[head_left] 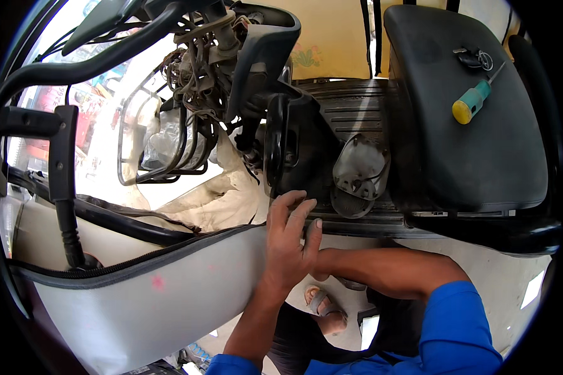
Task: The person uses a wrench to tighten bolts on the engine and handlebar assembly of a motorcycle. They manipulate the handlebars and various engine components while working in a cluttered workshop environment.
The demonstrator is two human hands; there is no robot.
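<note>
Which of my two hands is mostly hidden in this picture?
The right hand; it is mostly behind the left hand, whose fingers show clearly.

The cover (137,319) is coloured pale grey, marked with pink (one stronger smudge, one much fainter) and edged by a dark zip (159,255). The seat (475,159) is finished in black. The screwdriver (475,100) is coloured teal and ended in yellow. The panel (334,40) is toned creamy yellow, printed with green leaves and reddish blooms. Blue is shown by the sleeves (456,322), black by the trousers (294,331).
</note>
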